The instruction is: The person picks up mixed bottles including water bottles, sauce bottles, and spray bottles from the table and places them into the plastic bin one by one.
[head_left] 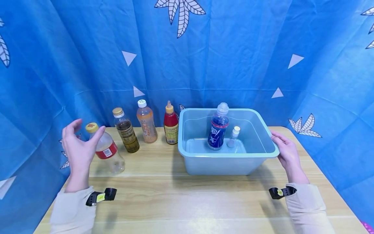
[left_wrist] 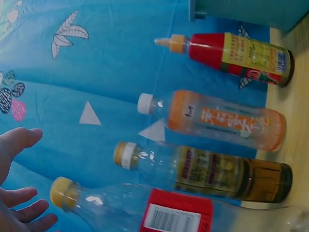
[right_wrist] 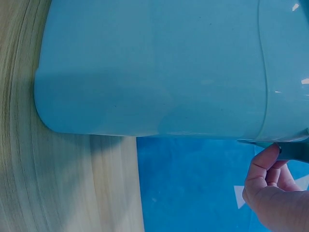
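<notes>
My left hand (head_left: 78,148) is raised at the table's left side, thumb and fingers spread apart with nothing between them. It is nearest to a clear plastic bottle (left_wrist: 111,200) with a yellow cap and red label, and the fingers stand just short of that cap in the left wrist view. My right hand (head_left: 287,152) grips the right rim of a light blue plastic basin (head_left: 217,166); the thumb and curled fingers show at the rim in the right wrist view. Inside the basin stand a dark blue drink bottle (head_left: 217,131) and a small clear bottle (head_left: 232,142) with a white cap.
Right of the clear bottle stand a bottle of dark liquid (head_left: 127,135), an orange-labelled drink bottle (head_left: 147,125) and a red sauce bottle (head_left: 171,126) with a nozzle. A blue patterned curtain (head_left: 175,71) hangs behind and beside the wooden table (head_left: 175,201).
</notes>
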Demonstrator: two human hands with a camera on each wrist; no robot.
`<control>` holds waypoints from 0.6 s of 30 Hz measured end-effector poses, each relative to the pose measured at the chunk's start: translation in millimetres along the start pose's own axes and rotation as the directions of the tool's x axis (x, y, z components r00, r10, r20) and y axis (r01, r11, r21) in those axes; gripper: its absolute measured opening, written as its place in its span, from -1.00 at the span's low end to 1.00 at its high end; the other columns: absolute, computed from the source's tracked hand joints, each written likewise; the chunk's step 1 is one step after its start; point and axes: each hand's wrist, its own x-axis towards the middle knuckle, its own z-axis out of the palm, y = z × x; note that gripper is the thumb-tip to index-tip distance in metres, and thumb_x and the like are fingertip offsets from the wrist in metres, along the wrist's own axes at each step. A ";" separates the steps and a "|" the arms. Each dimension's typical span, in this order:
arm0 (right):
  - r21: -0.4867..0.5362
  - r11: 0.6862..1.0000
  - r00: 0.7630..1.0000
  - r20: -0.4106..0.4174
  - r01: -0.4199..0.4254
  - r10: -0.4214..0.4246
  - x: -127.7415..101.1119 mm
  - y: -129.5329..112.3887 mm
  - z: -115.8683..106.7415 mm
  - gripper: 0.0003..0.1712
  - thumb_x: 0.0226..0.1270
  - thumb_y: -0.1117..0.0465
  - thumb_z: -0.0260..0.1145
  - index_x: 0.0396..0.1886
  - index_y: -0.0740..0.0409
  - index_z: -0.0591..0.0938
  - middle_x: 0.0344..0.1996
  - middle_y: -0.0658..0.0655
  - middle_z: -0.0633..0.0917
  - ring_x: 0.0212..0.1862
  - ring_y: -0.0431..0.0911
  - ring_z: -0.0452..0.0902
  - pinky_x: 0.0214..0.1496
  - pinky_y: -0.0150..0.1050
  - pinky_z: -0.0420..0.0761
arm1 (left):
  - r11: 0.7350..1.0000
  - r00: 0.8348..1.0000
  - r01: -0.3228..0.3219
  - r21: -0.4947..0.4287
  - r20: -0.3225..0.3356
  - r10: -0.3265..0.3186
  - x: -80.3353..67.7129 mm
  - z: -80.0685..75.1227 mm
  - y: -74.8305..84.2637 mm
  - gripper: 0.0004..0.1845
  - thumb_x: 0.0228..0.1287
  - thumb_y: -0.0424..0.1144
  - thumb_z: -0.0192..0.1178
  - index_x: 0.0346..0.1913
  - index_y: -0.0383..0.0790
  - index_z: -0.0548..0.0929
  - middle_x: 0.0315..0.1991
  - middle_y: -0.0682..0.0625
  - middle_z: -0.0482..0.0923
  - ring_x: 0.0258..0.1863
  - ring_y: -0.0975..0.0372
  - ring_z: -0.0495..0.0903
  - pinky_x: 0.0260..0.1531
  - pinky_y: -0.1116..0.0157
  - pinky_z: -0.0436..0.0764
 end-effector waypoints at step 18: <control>-0.006 1.000 1.000 -0.006 0.000 0.000 0.3 -0.4 0.2 -0.84 0.19 0.21 0.22 -0.24 -0.07 0.65 -0.35 -0.15 0.62 -0.35 -0.27 0.55 -0.38 -0.43 0.56 | 0.993 0.993 0.115 -0.008 -0.009 -0.115 12.9 12.7 -26.8 -0.29 0.02 0.11 0.20 0.19 -0.19 0.33 0.12 -0.08 0.33 0.06 0.13 0.31 0.03 0.23 0.33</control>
